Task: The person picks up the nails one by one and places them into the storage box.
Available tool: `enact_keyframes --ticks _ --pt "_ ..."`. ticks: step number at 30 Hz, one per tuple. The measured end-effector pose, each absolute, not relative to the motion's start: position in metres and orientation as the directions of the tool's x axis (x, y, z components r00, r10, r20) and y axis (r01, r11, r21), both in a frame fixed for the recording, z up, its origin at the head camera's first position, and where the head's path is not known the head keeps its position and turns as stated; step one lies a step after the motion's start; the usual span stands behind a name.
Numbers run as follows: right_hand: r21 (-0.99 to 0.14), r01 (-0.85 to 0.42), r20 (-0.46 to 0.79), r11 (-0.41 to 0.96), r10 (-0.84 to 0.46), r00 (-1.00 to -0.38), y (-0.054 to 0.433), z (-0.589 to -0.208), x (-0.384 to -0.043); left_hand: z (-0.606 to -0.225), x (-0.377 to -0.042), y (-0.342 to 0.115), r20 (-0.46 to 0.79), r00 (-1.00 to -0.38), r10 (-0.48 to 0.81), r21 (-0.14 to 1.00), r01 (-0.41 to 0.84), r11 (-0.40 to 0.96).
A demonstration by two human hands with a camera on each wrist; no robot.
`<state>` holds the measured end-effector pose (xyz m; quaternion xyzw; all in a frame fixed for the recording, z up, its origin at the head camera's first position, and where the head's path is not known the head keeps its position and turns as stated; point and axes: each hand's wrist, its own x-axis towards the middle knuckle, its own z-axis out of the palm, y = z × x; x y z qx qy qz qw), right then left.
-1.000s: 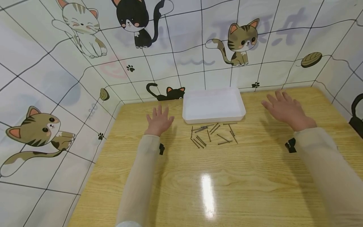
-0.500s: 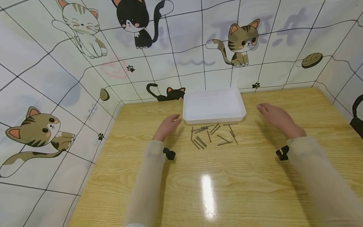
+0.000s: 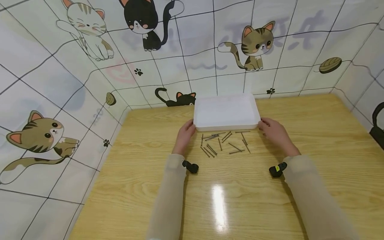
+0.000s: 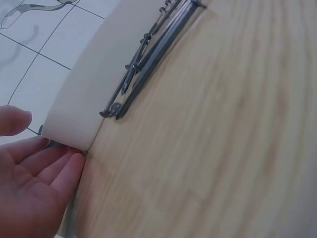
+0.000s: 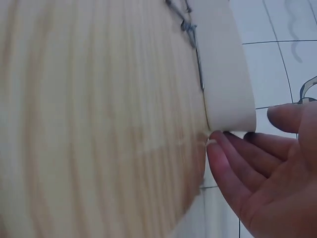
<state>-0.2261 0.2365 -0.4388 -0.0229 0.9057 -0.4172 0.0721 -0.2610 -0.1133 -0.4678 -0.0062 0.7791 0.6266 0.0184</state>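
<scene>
A shallow white rectangular tray (image 3: 227, 111) lies near the back of the wooden table. At its left front corner, my left hand (image 3: 184, 136) touches the end wall with its fingertips. My right hand (image 3: 277, 135) meets the opposite end in the same way. Both wrist views show lightly bent fingers low against the tray's end, with the left thumb (image 4: 15, 120) and right thumb (image 5: 285, 118) held apart from the wall. Several loose dark metal nails (image 3: 237, 151) are scattered just in front of the tray, some crossing each other.
The wooden tabletop (image 3: 240, 196) stretches toward me, with a bright light reflection in its middle. Behind the tray stands a white wall covering (image 3: 201, 73) printed with cats and grid lines, which also rises at the left and right.
Both hands, spread wide and flat one second ago, have turned and moved inward to the tray's two ends. The tray and nails look unmoved.
</scene>
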Motion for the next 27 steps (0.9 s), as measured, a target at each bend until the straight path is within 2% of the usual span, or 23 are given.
enact_keyframes --ticks 7,14,22,27 --pt "-0.787 0.012 -0.089 0.616 -0.095 -0.992 0.230 -0.444 -0.228 -0.469 -0.270 -0.110 -0.081 -0.996 -0.047 0.994 -0.084 0.064" --pt "-0.856 0.030 -0.088 0.517 -0.089 -0.992 0.226 -0.452 -0.225 -0.472 -0.272 -0.109 -0.045 -0.994 -0.098 0.966 -0.068 0.250" --pt "-0.905 0.059 -0.087 0.422 -0.047 -0.995 0.222 -0.455 -0.217 -0.476 -0.268 -0.104 -0.010 -0.997 -0.078 0.979 -0.026 0.200" --pt "-0.891 0.084 -0.120 0.446 -0.052 -0.991 0.223 -0.452 -0.217 -0.472 -0.266 -0.104 -0.029 -0.998 -0.058 0.982 -0.039 0.187"
